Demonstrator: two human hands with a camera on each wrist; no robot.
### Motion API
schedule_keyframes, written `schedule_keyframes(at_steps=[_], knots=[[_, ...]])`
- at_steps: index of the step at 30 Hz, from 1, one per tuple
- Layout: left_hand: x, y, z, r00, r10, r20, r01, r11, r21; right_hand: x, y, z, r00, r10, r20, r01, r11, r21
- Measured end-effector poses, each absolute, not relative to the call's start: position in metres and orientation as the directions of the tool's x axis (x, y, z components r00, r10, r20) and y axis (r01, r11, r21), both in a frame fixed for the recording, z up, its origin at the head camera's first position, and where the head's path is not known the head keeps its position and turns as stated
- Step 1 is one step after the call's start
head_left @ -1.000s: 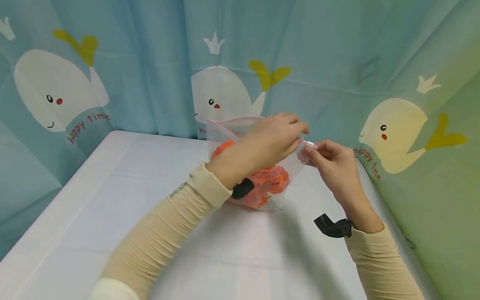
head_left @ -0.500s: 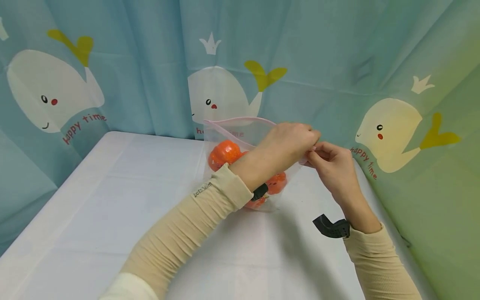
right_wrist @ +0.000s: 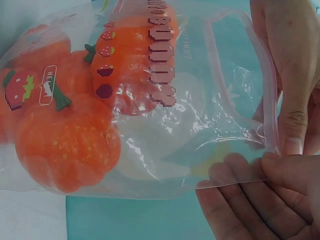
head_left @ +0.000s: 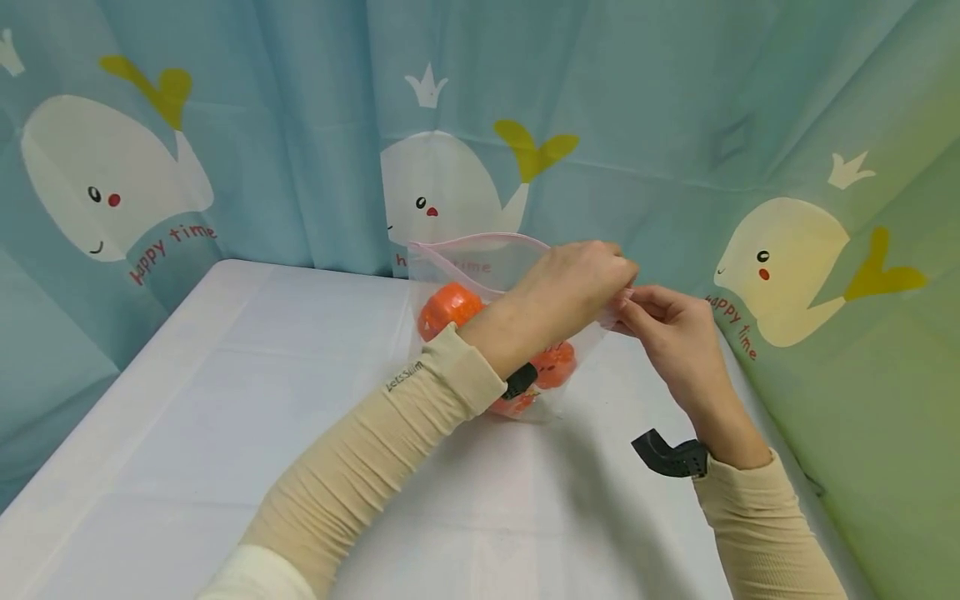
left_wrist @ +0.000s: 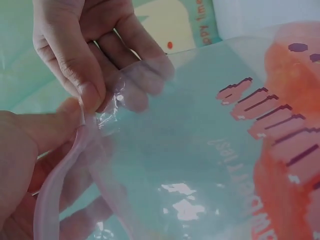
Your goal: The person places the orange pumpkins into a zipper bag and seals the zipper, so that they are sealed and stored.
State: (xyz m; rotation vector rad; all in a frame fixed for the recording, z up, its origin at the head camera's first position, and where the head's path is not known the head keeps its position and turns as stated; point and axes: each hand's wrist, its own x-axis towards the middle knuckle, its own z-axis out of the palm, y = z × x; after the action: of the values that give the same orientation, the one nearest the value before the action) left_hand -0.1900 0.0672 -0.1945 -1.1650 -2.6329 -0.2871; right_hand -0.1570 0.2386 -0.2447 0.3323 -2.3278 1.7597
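Observation:
A clear zip bag (head_left: 495,265) with a pink rim stands on the table, its mouth gaping on the left side. Several orange toy pumpkins (right_wrist: 70,145) with green stems are inside; one pumpkin (head_left: 450,308) shows left of the forearm. My left hand (head_left: 581,279) reaches across the bag and pinches the pink zip rim (left_wrist: 47,200) at the right corner between thumb and fingers. Right beside it, my right hand (head_left: 675,333) pinches that same corner, thumb against fingers behind the film. The fingertips meet there and hide the end of the zip.
A white table (head_left: 285,367) lies under the bag. Behind and to the right hangs a blue-green curtain (head_left: 645,100) printed with whales. Each wrist carries a black camera mount (head_left: 671,454). The left sleeve (head_left: 360,450) crosses the front of the table.
My left hand has moved right and slightly down to meet the right hand at the bag's corner, covering the white slider seen earlier. The right hand has stayed nearly still.

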Motion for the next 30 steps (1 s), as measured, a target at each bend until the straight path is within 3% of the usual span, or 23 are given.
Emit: schedule_keyframes(at_steps=[5, 12, 17, 25, 30], knots=[[-0.191, 0.068, -0.191, -0.665, 0.701, 0.257, 0.736, 0.673, 0.073, -0.156, 0.238, -0.244, -0.957, -0.041, 0.288, -0.287, 0.297, -0.911], [-0.198, 0.068, -0.186, -0.705, 0.683, 0.193, 0.709, 0.674, 0.206, -0.154, 0.239, -0.243, -0.956, -0.053, 0.287, -0.291, 0.261, -0.921], [-0.201, 0.064, -0.185, -0.708, 0.674, 0.212, 0.706, 0.669, 0.232, -0.155, 0.238, -0.243, -0.953, -0.062, 0.297, -0.303, 0.248, -0.920], [-0.201, 0.061, -0.182, -0.673, 0.706, 0.220, 0.737, 0.667, 0.113, -0.155, 0.238, -0.242, -0.947, -0.063, 0.316, -0.319, 0.309, -0.896], [-0.200, 0.059, -0.182, -0.685, 0.702, 0.197, 0.722, 0.691, 0.048, -0.156, 0.237, -0.242, -0.945, -0.066, 0.320, -0.324, 0.323, -0.889]])
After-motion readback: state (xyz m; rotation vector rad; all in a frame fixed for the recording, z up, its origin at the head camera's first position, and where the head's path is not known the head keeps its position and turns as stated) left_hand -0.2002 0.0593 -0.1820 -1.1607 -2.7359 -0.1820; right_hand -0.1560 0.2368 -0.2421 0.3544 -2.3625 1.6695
